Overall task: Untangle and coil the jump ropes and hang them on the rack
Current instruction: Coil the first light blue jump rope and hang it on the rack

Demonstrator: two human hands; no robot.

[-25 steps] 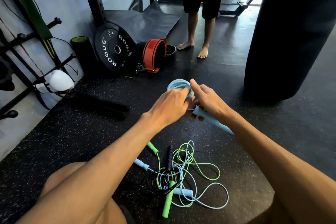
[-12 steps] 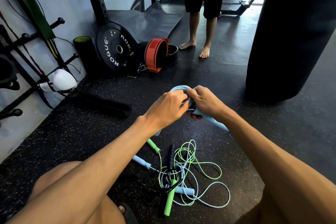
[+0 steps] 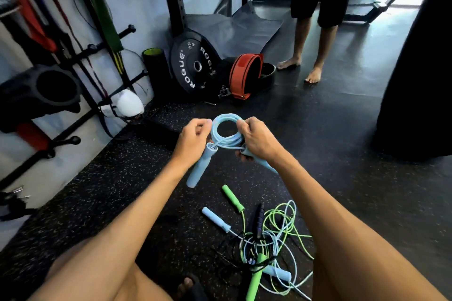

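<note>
Pale blue rope [image 3: 226, 129], wound into a small coil, is held up in both hands, nearer the camera than the weight plate [image 3: 193, 63]; left hand [image 3: 193, 139] has its fingers curled on the coil's left edge, one blue handle [image 3: 199, 168] hanging just below it; right hand [image 3: 256, 140] is closed round the coil's right edge and the other handle [image 3: 265, 165]; nearer still, a tangle of ropes [image 3: 266, 239], green, blue and black, lies on the floor [image 3: 342, 178]; left of the plate, the rack [image 3: 71, 141] is on the wall.

rope cord [image 3: 226, 118]: smooth plastic, slight sheen | handle [image 3: 199, 168]: matt foam | floor [image 3: 110, 190]: speckled rubber, grainy
</note>
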